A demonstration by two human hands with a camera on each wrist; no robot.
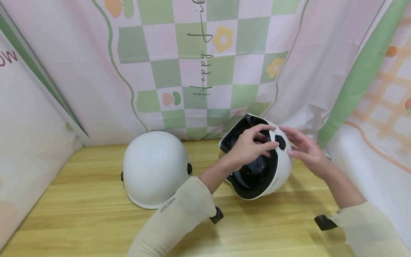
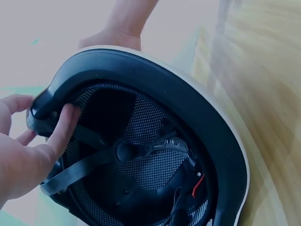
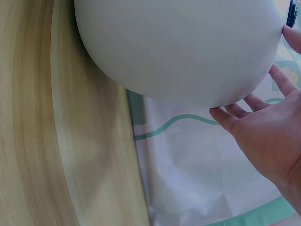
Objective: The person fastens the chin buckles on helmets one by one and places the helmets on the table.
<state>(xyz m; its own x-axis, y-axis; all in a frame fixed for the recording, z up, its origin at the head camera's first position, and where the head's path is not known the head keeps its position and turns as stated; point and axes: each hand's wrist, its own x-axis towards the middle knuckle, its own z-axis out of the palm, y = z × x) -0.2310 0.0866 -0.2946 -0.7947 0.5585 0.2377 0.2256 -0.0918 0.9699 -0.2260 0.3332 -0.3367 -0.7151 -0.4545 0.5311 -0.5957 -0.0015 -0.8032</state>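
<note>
A white helmet (image 1: 284, 171) with a black lining rests tilted on the table, its opening facing left. My left hand (image 1: 245, 150) grips its upper rim beside a black side knob (image 1: 280, 142), with some fingers inside the edge. Straps and a mesh lining (image 2: 155, 169) show inside the shell in the left wrist view. My right hand (image 1: 306, 150) touches the outside of the shell with spread fingertips, its thumb near the knob. To the left, a second white helmet (image 1: 157, 164) sits dome up near my left forearm.
The wood-grain table (image 1: 74, 214) meets a patterned curtain (image 1: 221, 71) at the back, close behind both helmets. White printed panels stand on the left (image 1: 29, 117) and right (image 1: 379, 171). Black straps (image 1: 325, 222) stick out from the sleeves at both wrists.
</note>
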